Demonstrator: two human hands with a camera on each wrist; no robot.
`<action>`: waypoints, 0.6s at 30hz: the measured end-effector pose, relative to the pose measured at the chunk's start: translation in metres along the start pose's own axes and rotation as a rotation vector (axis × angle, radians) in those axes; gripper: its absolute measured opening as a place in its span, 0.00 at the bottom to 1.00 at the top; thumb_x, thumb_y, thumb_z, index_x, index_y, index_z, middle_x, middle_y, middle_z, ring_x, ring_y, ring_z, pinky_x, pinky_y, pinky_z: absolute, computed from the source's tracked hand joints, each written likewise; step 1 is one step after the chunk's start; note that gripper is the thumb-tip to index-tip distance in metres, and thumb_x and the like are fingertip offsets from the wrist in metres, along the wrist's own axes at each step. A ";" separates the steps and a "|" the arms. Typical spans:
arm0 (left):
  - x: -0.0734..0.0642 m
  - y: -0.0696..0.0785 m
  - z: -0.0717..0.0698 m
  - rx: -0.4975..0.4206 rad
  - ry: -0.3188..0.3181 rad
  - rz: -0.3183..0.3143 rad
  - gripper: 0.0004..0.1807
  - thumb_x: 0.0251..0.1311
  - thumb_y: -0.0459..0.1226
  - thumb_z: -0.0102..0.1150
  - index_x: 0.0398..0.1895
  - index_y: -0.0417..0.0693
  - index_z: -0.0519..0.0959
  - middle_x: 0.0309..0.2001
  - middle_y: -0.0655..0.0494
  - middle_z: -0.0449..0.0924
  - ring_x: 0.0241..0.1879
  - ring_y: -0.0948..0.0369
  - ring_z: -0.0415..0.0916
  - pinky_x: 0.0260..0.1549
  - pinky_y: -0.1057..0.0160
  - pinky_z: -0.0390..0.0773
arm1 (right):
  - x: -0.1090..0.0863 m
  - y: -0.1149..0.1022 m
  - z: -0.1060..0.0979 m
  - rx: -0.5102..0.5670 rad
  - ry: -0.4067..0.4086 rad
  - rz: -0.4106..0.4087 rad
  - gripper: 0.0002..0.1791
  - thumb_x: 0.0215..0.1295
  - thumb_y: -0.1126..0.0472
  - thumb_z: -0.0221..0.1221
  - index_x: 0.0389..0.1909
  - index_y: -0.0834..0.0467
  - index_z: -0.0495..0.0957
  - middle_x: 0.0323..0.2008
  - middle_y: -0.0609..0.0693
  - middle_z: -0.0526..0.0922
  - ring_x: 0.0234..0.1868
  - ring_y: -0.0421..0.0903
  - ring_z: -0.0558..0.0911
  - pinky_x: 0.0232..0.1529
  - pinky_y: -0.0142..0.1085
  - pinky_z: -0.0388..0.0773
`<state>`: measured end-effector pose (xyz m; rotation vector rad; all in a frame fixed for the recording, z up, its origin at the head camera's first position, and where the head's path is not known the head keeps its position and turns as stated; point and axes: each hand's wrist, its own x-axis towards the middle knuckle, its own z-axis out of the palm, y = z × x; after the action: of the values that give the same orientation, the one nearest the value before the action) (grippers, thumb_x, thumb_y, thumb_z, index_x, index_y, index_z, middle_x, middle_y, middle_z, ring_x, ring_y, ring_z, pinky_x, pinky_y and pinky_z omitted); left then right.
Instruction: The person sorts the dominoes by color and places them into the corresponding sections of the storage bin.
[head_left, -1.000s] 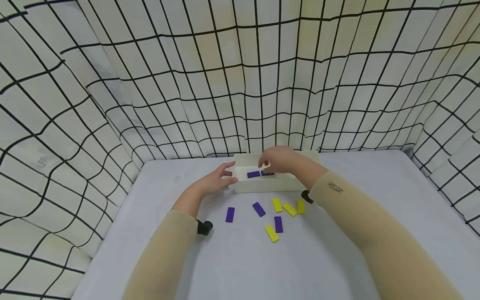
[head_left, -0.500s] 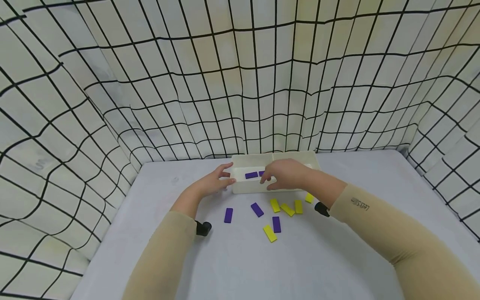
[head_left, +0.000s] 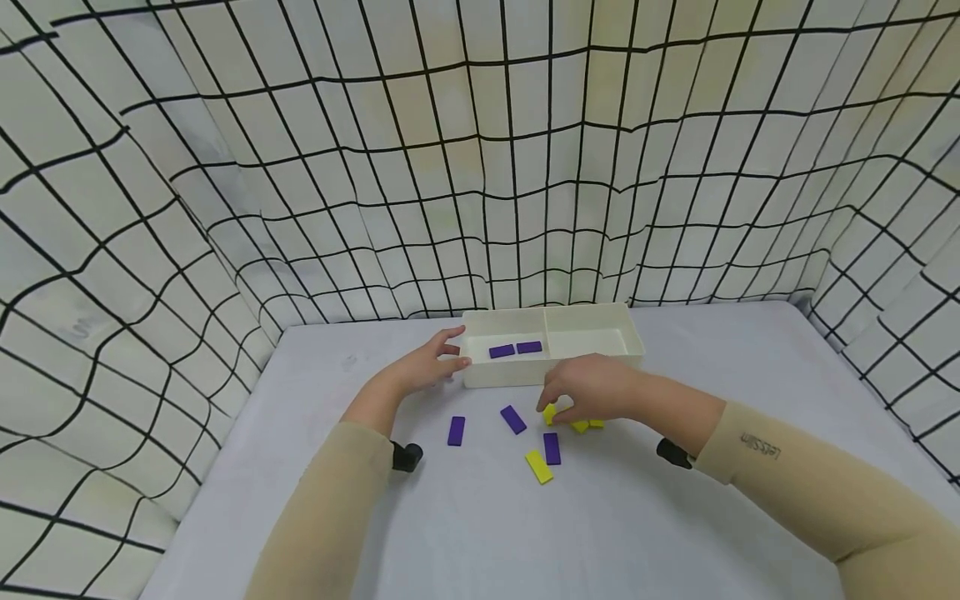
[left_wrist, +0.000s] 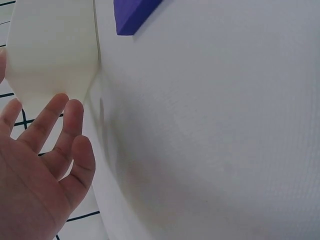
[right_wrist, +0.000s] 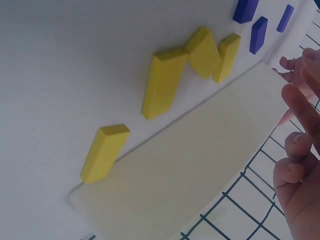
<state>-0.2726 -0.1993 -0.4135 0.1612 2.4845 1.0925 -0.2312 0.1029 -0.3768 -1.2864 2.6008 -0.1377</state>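
A white two-compartment box (head_left: 498, 375) stands at the back of the table, with two purple blocks (head_left: 528, 347) in its left compartment. My left hand (head_left: 423, 367) is at the box's left end, thumb and fingers spread; in the left wrist view its fingertips (left_wrist: 75, 107) overlap the end wall. My right hand (head_left: 596, 387) hovers in front of the box over several yellow blocks (head_left: 550, 416), partly hiding them. In the right wrist view, its fingers (right_wrist: 295, 100) are loosely bent with nothing between them.
Purple blocks (head_left: 513, 419) and another yellow block (head_left: 538, 467) lie nearer on the white tabletop (head_left: 480, 533). A purple block (head_left: 456, 431) lies left of them. Black-gridded white walls (head_left: 480, 167) enclose the table at the back and sides.
My right hand has moved out of the left compartment, over the front wall and down toward the yellow blocks, exposing both purple blocks inside. My left hand stays at the box's end.
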 end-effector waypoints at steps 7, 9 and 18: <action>-0.001 0.000 0.000 0.006 0.004 -0.005 0.40 0.71 0.52 0.54 0.79 0.68 0.44 0.73 0.48 0.60 0.58 0.50 0.76 0.63 0.41 0.64 | -0.006 -0.001 0.012 -0.013 0.011 -0.042 0.11 0.60 0.51 0.69 0.45 0.40 0.88 0.41 0.36 0.84 0.46 0.37 0.79 0.47 0.35 0.76; 0.000 0.000 0.000 0.008 0.004 -0.008 0.40 0.70 0.52 0.54 0.79 0.69 0.44 0.73 0.48 0.60 0.58 0.50 0.76 0.63 0.41 0.64 | -0.007 -0.001 0.015 -0.007 0.002 -0.050 0.11 0.60 0.52 0.69 0.45 0.40 0.88 0.42 0.35 0.84 0.47 0.37 0.79 0.48 0.35 0.76; 0.000 -0.001 -0.001 0.003 0.006 -0.010 0.40 0.70 0.53 0.54 0.79 0.70 0.45 0.73 0.49 0.61 0.57 0.50 0.76 0.63 0.41 0.65 | -0.006 -0.003 0.028 0.002 -0.053 -0.090 0.12 0.62 0.58 0.67 0.45 0.41 0.87 0.44 0.32 0.83 0.52 0.37 0.79 0.53 0.37 0.75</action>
<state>-0.2732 -0.2000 -0.4138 0.1457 2.4900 1.0870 -0.2187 0.1063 -0.4027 -1.3878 2.4992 -0.1210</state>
